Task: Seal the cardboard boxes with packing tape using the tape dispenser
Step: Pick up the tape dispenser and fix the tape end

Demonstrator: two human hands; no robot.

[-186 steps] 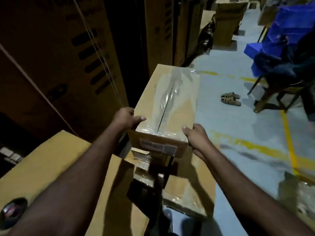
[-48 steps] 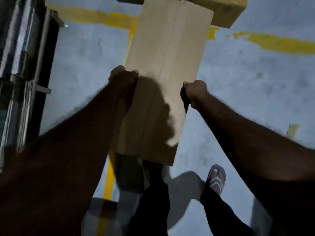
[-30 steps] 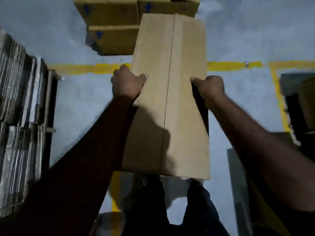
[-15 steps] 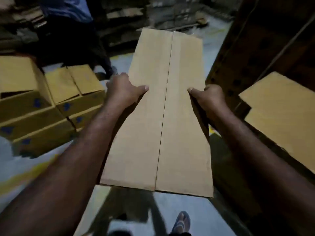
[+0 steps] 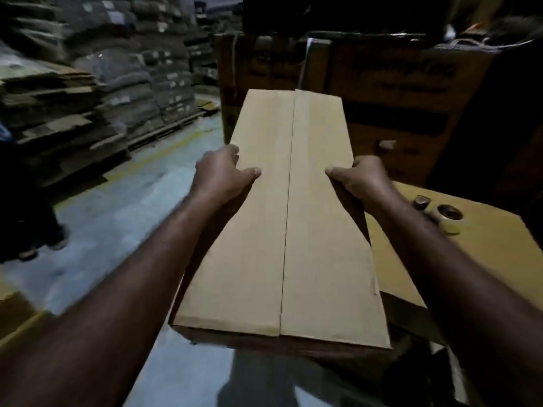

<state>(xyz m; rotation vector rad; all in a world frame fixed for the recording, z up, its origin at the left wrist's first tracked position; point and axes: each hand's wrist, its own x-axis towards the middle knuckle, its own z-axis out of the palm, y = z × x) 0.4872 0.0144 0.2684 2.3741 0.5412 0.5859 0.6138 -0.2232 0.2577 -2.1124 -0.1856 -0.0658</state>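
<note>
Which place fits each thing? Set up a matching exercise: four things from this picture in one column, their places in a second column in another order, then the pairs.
Things
1. left hand
2. right hand
3. tape roll
4. seam

Places
A. down the middle of the box top
B. on the box's left edge
C. on the big carton at right
D. on the box's right edge

Pairs: 1-B, 2-D, 3-C, 4-A
</note>
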